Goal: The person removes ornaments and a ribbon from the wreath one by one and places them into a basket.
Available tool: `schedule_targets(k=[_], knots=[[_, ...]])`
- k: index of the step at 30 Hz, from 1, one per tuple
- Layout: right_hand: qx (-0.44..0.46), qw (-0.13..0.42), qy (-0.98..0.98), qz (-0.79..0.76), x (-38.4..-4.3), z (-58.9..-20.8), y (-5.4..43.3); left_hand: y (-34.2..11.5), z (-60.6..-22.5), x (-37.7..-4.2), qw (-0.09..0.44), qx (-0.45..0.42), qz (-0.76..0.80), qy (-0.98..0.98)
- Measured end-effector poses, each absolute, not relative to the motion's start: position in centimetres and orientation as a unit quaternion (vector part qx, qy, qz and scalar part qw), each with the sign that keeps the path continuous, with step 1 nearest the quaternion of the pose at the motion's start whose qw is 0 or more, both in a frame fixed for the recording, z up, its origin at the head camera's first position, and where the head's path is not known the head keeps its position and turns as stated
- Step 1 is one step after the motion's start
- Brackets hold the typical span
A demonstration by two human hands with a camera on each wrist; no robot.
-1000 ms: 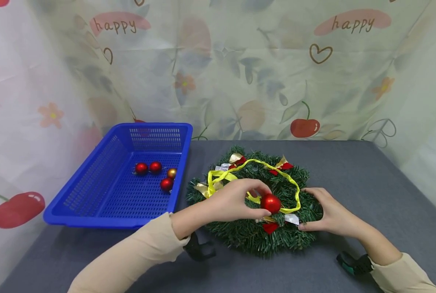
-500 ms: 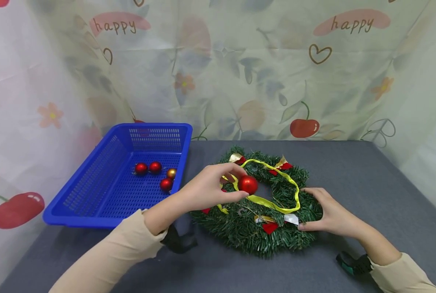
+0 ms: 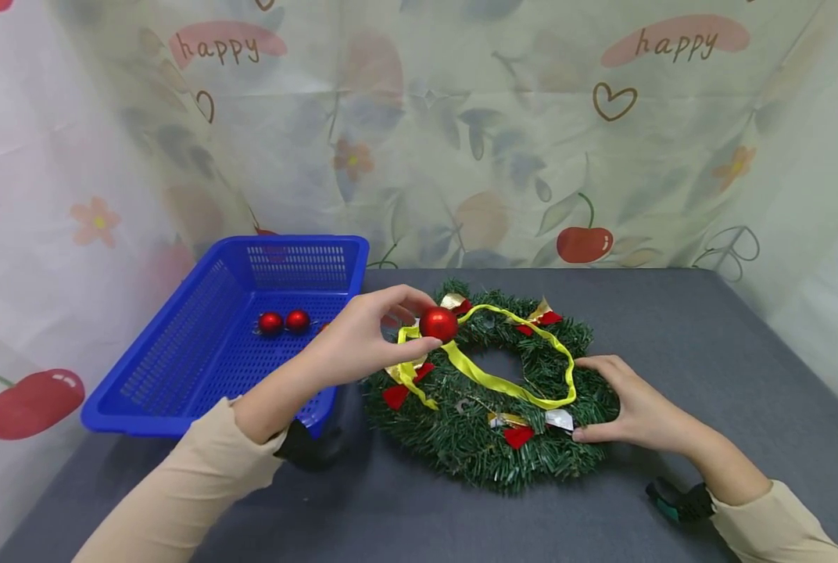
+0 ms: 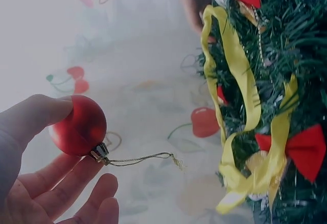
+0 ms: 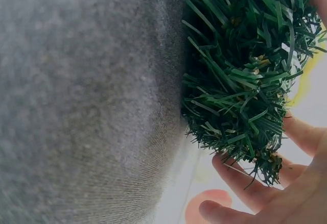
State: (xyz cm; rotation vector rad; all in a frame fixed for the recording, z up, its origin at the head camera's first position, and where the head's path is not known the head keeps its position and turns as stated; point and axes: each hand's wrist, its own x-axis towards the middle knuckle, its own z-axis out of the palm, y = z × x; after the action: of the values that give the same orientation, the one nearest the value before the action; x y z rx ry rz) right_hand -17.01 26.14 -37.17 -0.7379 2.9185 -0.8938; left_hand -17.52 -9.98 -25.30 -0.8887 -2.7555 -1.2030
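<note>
A shiny red ball ornament (image 3: 438, 324) is pinched between the thumb and fingers of my left hand (image 3: 359, 336), above the left part of a green wreath (image 3: 482, 453). The left wrist view shows the ornament's silver cap and a thin gold hanging loop (image 4: 135, 160) dangling free. The wreath lies flat, bearing red-and-gold bows (image 3: 517, 436) and white tags. A yellow ribbon (image 3: 492, 381) loops loosely across its top. My right hand (image 3: 633, 410) grips the wreath's right edge, thumb in front and fingers farther back; in the right wrist view some fingertips are hidden by needles.
A blue perforated basket (image 3: 180, 426) stands left of the wreath. Two red balls (image 3: 270, 323) lie in it, and my left hand mostly covers another. The grey tabletop (image 3: 672, 328) extends to a patterned curtain (image 3: 426, 156) behind.
My left hand has carried the red ball ornament leftward and away from me, from the wreath's front to above its left side. The right hand has stayed at the wreath's edge.
</note>
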Motion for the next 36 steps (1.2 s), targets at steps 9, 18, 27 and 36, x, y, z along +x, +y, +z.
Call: schedule_targets(k=[9, 18, 27, 36], knots=[[-0.236, 0.004, 0.929, -0.285, -17.0, -37.3, 26.1, -11.7, -25.0, -18.2, 0.030, -0.264, -0.389, -0.882], [-0.237, 0.004, 0.928, -0.287, -16.9, -37.5, 26.0, -14.5, -24.7, -20.0, 0.039, -0.186, -0.393, -0.900], [-0.242, 0.002, 0.928, -0.284, -16.8, -37.5, 26.0, -17.1, -24.7, -21.0, 0.054, -0.149, -0.381, -0.911], [-0.236, 0.001, 0.932, -0.275, -16.6, -36.9, 25.8, -18.1, -24.9, -21.4, 0.045, -0.131, -0.377, -0.916]])
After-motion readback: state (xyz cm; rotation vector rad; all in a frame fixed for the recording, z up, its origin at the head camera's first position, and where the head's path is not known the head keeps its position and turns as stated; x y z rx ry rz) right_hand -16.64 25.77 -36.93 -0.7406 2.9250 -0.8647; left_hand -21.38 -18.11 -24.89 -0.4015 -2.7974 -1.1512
